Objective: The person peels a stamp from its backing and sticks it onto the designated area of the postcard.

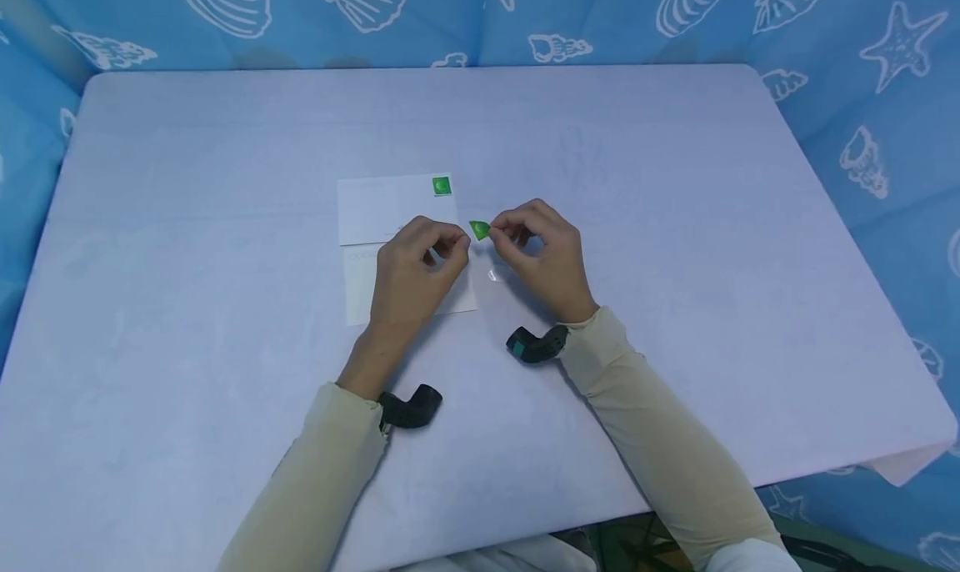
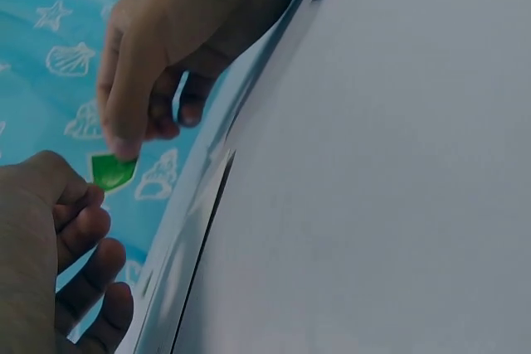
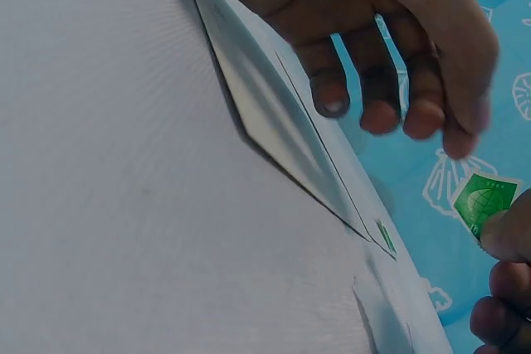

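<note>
My right hand (image 1: 546,255) pinches a small green stamp (image 3: 484,202) with a white edge between thumb and index finger, held above the table. Just left of it, my left hand (image 1: 422,263) has thumb and index fingertips together, close to the stamp's corner. A slight gap shows between them in the right wrist view, and nothing is visible in that pinch. Under the left hand lies a white envelope (image 1: 375,205) with another green stamp (image 1: 442,186) at its upper right corner. A white paper piece (image 1: 358,288) adjoins its lower edge, partly hidden by the hand.
A small clear, shiny scrap (image 1: 492,275) lies on the white tablecloth (image 1: 697,247) beneath the right hand. Black wrist cameras (image 1: 411,407) sit at both cuffs. Blue curtains (image 1: 615,13) with shell prints hang behind and beside the table.
</note>
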A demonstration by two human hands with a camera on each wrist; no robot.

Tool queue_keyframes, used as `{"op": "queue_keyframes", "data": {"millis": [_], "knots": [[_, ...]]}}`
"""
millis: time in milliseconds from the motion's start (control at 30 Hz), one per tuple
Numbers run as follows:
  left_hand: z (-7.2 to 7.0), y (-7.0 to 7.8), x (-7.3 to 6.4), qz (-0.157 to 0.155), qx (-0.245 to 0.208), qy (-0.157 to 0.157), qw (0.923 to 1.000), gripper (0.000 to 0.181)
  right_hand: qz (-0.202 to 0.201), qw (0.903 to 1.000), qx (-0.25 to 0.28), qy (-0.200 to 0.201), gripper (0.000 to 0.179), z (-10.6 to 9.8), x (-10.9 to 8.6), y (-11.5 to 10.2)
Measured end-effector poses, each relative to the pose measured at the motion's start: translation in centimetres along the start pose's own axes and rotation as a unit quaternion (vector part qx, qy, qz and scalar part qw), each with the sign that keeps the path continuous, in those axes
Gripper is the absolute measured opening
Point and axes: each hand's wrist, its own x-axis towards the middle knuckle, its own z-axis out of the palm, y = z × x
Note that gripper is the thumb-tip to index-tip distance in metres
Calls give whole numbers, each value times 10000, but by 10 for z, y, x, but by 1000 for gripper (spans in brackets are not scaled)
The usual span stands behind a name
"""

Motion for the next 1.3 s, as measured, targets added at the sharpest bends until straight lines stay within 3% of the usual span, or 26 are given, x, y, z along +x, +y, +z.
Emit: {"op": "queue_keyframes", "data": {"millis": [133, 333, 667, 967, 1100, 1300], "knots": [[-10, -7, -1, -21, 94, 63, 9999, 8, 268, 9996, -17, -41, 7, 2, -1, -5], [-20, -13, -5, -171, 233, -19, 9996, 9, 327, 9993, 41, -152, 7, 8, -3, -3], [-36, -18, -10, 112, 320, -240, 9991, 8, 281, 9994, -78, -178, 6, 3, 0, -3], [-55, -25, -11, 58, 372, -364, 9986, 10, 376, 9989, -118, -244, 7, 0, 0, -2], [-68, -28, -13, -31, 534, -491, 9974, 11, 421, 9986, -154, -270, 7, 0, -1, -3], [-95, -35, -20, -264, 883, -421, 9949, 15, 379, 9987, -125, -303, 7, 0, 0, -3]]}}
